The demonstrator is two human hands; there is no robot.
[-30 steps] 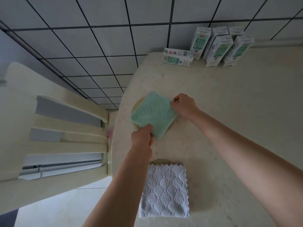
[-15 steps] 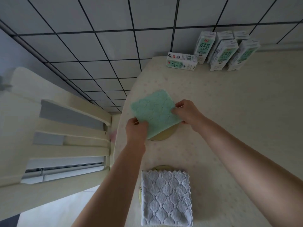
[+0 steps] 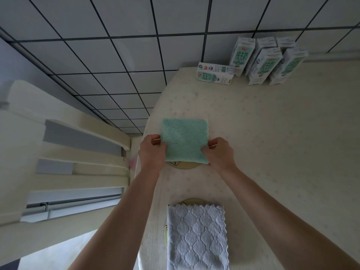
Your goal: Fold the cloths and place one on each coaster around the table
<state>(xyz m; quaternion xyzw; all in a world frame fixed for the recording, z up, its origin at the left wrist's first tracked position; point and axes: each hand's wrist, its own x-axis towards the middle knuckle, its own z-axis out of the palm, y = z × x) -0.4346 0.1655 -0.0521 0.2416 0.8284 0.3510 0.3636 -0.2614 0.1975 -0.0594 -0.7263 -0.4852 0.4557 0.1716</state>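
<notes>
A folded green cloth (image 3: 185, 140) lies square over a round yellowish coaster (image 3: 184, 166), of which only the near rim shows. My left hand (image 3: 153, 151) pinches the cloth's near-left edge and my right hand (image 3: 219, 152) pinches its near-right corner. Closer to me, a folded grey-white cloth (image 3: 196, 236) covers a second coaster (image 3: 191, 201), whose far rim peeks out.
The cream table (image 3: 272, 143) stretches right. Several milk cartons (image 3: 261, 59) stand at its far edge, with one carton (image 3: 214, 73) lying flat. A cream slatted chair (image 3: 64, 152) sits against the table's left side, over a tiled floor.
The green cloth has been turned from a diagonal lie to square with the table edge. My left hand shifted from its near corner to its left side.
</notes>
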